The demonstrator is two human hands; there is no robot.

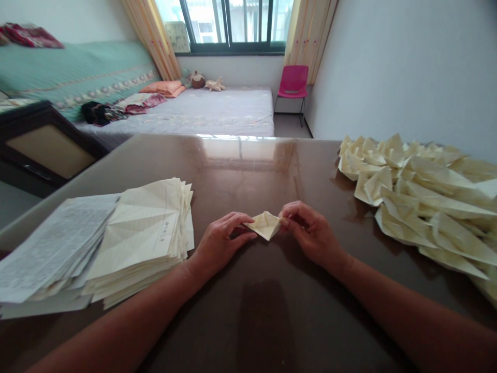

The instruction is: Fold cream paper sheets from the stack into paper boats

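A small cream folded paper piece [266,225] is held between my two hands, above the middle of the brown table. My left hand [226,237] pinches its left corner between thumb and fingers. At its right corner, my right hand [310,230] grips the paper between thumb and forefinger. A pointed edge of the paper faces me, and a raised fold shows at its top. Left of my left hand lies a thick stack of creased cream paper sheets [134,228]. Many similar folded paper pieces [430,202] are heaped to the right of my right hand.
A stack of printed sheets [54,243] lies at the table's left, touching the cream stack. Past the glossy table [240,176] are a bed [233,111] and a pink chair [294,83]. A dark cabinet [46,140] stands at left, a wall at right.
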